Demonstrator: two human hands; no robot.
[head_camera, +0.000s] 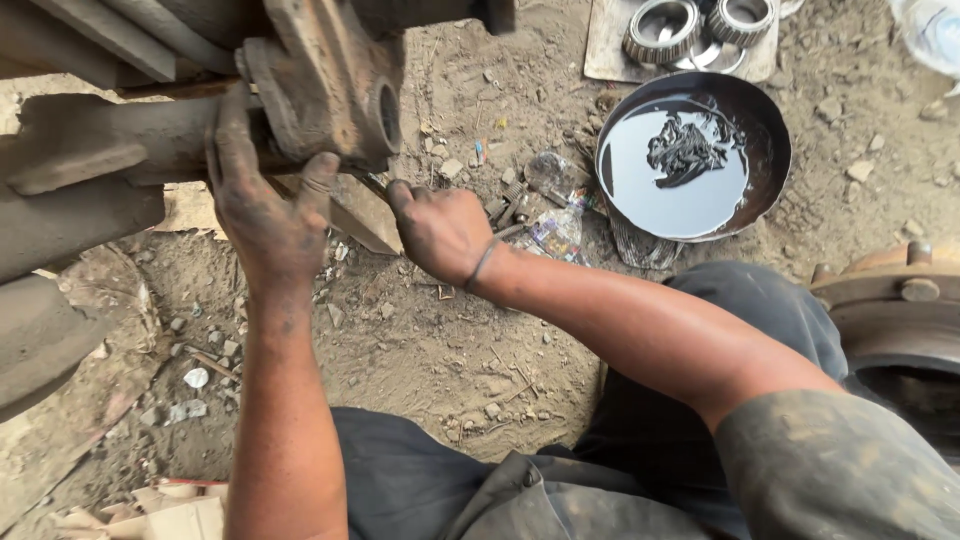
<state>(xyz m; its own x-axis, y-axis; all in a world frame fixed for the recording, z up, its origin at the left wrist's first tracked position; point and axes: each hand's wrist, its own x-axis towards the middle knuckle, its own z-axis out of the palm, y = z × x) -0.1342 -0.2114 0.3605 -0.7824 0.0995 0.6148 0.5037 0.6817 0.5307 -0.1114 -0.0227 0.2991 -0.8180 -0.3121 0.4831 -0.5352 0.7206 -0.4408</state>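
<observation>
- Left hand (262, 205), upper left of frame: fingers spread and wrapped over the rusty axle beam (110, 150), thumb pressed to the steering knuckle (325, 85).
- Right hand (440, 232), centre: closed round a thin tool under the knuckle; tool end hidden.
- Likely hazard: greasy palms slipping on the metal, pinching fingers at the joint.
- Upper right: pan of dark oil (690, 155) near the elbow, easily tipped; bearing races (700, 28) beyond it, open to grit.
</observation>
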